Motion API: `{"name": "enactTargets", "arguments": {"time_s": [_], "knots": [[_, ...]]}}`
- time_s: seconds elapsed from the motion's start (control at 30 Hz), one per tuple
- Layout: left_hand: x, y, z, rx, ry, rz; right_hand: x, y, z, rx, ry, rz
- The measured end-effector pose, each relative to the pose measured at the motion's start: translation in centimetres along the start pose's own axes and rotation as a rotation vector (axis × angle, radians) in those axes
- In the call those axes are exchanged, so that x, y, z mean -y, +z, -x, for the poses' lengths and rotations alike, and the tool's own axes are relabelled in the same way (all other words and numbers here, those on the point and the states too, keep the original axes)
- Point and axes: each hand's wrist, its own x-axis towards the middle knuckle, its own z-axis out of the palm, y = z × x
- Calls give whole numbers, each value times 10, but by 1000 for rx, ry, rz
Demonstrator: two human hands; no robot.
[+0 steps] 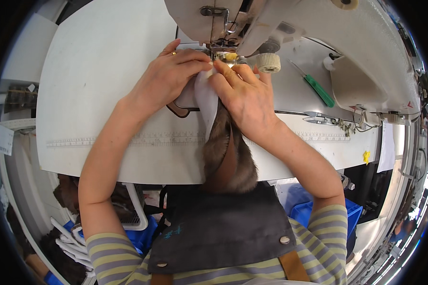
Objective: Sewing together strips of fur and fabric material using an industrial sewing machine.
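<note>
A strip of white fabric (205, 102) runs from the needle area of a cream sewing machine (252, 19) toward me, where it joins a brown furry piece (233, 156) that hangs over the table's front edge. My left hand (169, 78) presses the white fabric down on its left side, a ring on one finger. My right hand (245, 95) lies on the fabric's right side, fingertips pinching its end just in front of the presser foot (223, 51). Both hands nearly touch at the needle.
The white sewing table (95, 71) has a ruler strip (128, 140) along its front. A green-handled tool (317, 89) and small snips (318, 116) lie to the right. Blue bins (309, 211) and white and brown pieces (66, 242) sit below the table.
</note>
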Motion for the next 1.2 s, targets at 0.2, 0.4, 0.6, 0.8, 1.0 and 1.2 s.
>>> {"name": "enactTargets", "arguments": {"time_s": [0.2, 0.4, 0.6, 0.8, 1.0, 1.2], "knots": [[-2, 3, -1, -50, 9, -7, -3, 4, 2, -90, -18, -1], [3, 7, -4, -101, -25, 8, -5, 5, -1, -66, -15, -32], [0, 7, 2, -116, -4, 11, -5, 6, 2, -104, -55, -1], [-29, 9, 5, -322, -378, 207, -10, -1, 10, -34, 285, -489], [-128, -10, 54, -71, -1092, 1314, 15, -66, 55, 352, 1209, -1871], [-166, -20, 68, 344, -1137, 1312, 43, -80, 62, 495, 1269, -1977]]}}
